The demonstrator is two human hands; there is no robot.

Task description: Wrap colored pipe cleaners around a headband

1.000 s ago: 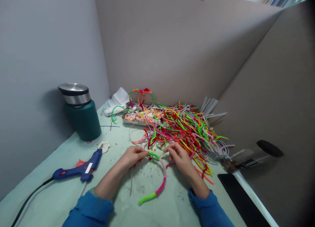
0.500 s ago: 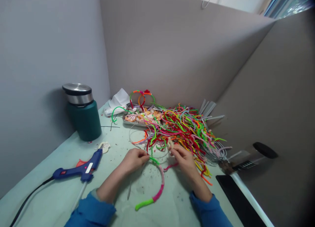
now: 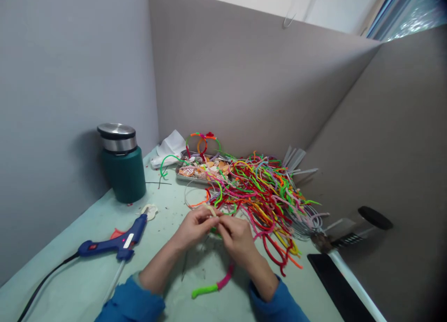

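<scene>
My left hand (image 3: 193,228) and my right hand (image 3: 238,240) meet over the table, fingertips pinched together. Between them is the upper end of a curved hoop wrapped in pipe cleaners (image 3: 224,280). Its pink and bright green lower end rests toward the front, while the right hand hides its middle. A cream pipe cleaner (image 3: 211,211) pokes up above the fingertips. Just behind the hands spreads a tangled heap of coloured pipe cleaners (image 3: 258,187).
On the left lies a blue glue gun (image 3: 118,242) with its cord, before a green flask (image 3: 124,175). A metal tray (image 3: 188,177) of small decorations stands at the back, near finished-looking coloured rings (image 3: 202,145). A black strip (image 3: 335,285) lies at right.
My right hand has moved left with the cream pipe cleaner and now meets my left hand at the hoop's end. The view has shifted slightly.
</scene>
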